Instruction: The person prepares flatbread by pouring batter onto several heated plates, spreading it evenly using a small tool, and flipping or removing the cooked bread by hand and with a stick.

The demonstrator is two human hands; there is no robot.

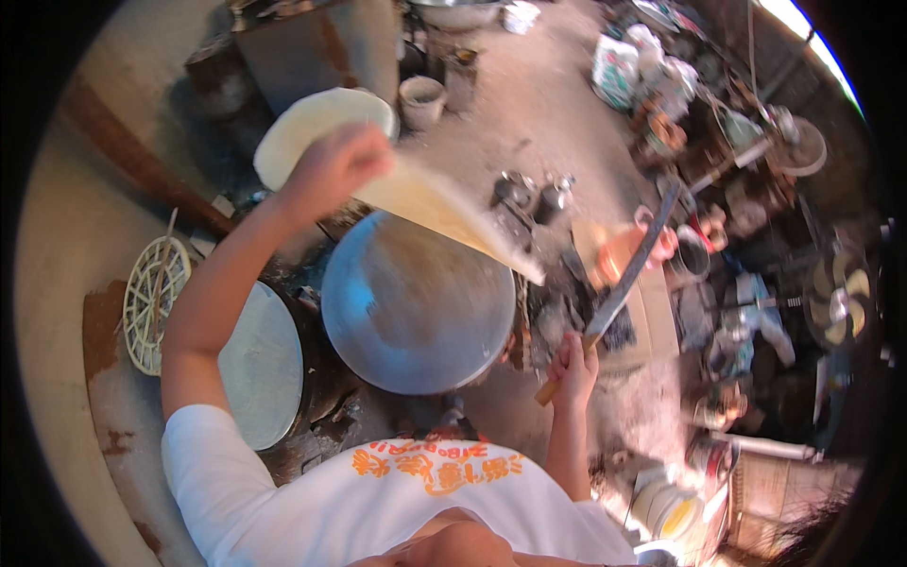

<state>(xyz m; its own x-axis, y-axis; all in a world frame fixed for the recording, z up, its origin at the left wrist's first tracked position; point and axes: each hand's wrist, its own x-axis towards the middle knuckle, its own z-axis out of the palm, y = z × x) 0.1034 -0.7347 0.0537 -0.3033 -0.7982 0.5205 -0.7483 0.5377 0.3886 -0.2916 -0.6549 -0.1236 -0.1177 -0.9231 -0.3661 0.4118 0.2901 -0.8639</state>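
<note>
My left hand (347, 159), blurred by motion, is raised above the far side of a round metal griddle (418, 319). Its curled fingers hold a thin, pale yellow sheet of flatbread (450, 220), which hangs out to the right over the griddle's far rim. Behind that hand a round pale disc (312, 120), perhaps more flatbread, is partly covered by it. At the right of the griddle, my right hand (572, 368) grips the wooden handle of a long flat-bladed scraper (634, 266), its blade pointing up and away. Part of the griddle's surface looks brownish.
Left of the griddle is a large vessel with a pale round top (262, 372). A round slatted rack (157, 305) leans by the wall. Kettles (516, 190), a clay-like pot (422, 103), flattened cardboard (641, 326), an orange container (616, 255) and a fan (840, 301) stand around.
</note>
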